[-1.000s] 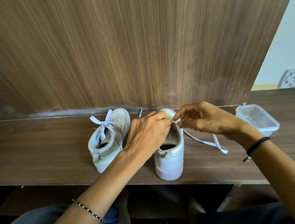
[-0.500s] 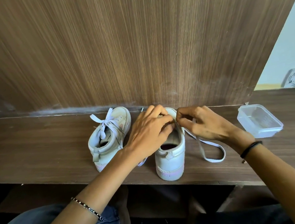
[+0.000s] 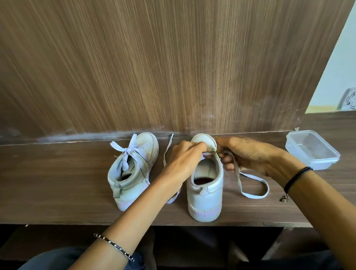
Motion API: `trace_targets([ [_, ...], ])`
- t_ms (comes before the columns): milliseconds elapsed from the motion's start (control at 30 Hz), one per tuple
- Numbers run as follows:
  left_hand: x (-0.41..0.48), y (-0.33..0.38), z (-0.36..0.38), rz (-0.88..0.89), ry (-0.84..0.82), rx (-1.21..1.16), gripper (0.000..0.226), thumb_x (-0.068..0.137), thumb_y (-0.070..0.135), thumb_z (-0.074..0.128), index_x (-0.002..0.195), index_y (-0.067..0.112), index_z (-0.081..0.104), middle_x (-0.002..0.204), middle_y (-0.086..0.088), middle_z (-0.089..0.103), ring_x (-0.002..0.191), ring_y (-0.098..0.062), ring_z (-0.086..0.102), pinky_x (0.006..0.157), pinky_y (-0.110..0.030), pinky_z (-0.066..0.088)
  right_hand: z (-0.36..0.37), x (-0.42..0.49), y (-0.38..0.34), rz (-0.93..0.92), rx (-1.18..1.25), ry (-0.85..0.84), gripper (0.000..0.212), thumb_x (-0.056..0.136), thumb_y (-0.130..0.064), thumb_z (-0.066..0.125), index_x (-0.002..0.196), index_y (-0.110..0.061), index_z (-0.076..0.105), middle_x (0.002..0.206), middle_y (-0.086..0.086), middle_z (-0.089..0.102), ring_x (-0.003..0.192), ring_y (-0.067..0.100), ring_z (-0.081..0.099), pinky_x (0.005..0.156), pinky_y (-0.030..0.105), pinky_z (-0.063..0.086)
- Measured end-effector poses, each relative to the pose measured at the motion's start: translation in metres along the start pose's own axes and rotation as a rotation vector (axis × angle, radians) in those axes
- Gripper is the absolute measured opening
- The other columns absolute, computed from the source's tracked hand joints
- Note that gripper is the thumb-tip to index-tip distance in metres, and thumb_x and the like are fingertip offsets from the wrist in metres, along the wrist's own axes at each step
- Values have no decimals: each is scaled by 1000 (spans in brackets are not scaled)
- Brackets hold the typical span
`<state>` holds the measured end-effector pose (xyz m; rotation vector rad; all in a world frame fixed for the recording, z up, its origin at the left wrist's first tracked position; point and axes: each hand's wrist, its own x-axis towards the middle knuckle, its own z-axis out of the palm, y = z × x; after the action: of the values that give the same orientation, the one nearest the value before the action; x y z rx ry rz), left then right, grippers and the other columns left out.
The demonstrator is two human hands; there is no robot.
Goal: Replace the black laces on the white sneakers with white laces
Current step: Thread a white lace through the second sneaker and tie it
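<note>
Since a second ago the right hand (image 3: 251, 154) has pulled in close to the left hand (image 3: 183, 160). The white lace (image 3: 237, 178) that ran out straight now lies in a loop.

I start at the left. The brown table (image 3: 49, 183) runs across my view, with a wooden wall (image 3: 167, 61) behind it. The left shoe (image 3: 133, 174) stands on the table with its heel toward me. It is laced in white and tied in a bow (image 3: 129, 151). One loose end of the white lace lies on the table between the two shoes and goes under the left arm.

Next comes the left hand. Its fingers are curled down at the front of the right shoe (image 3: 205, 194) and pinch the lace there. A thin bracelet (image 3: 113, 246) sits on that wrist. The right shoe stands on the table, near its front edge, heel toward me.

The right hand is just beside the left one, almost touching it, at the same spot on the shoe. Its fingers are curled and grip the lace too. From that hand the lace hangs down and makes its loop flat on the table, right of the shoe. A black band (image 3: 296, 175) is on that wrist.

Far right, a clear plastic box (image 3: 312, 152) sits on the table, apart from the shoes.
</note>
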<state>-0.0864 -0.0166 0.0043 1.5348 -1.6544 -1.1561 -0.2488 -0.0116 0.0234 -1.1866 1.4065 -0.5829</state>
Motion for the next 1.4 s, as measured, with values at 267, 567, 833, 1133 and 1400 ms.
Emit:
trace_targets([
  [267,2,-16,-25,8,39,109,18,94,31,58,91,24,75,98,5,74,102,-13,65,98,-36,48,-5,-8,-2,-42,-99,38,21,93,-19,49,73,-14,53,64,3,51,48,11,34,48,25,19],
  [567,-5,-14,-27,137,12,194,15,96,36,62,92,26,72,89,8,73,91,-12,66,81,-28,47,-10,-14,0,-161,-201,21,29,98,-21,53,70,-13,55,61,-2,46,50,10,29,52,26,19],
  [833,1,-19,-31,245,-40,180,11,97,25,65,100,21,75,96,13,74,96,-3,67,98,-34,52,-33,-14,6,-503,-555,73,6,90,-29,77,93,-30,81,92,-14,77,90,4,71,92,30,55],
  [1133,-1,-15,-48,99,-229,170,28,103,39,53,98,18,70,96,-11,74,79,-18,71,97,-38,49,-27,-2,24,-1017,-1114,440,11,94,-27,71,99,-36,69,94,-17,67,82,11,65,43,29,45],
  [1400,-1,-15,-39,91,-172,141,24,85,50,68,93,28,74,86,4,72,84,-13,65,82,-30,51,-35,-6,22,-961,-1107,476,23,85,-14,79,89,-36,74,85,-27,65,78,-3,57,44,23,41],
])
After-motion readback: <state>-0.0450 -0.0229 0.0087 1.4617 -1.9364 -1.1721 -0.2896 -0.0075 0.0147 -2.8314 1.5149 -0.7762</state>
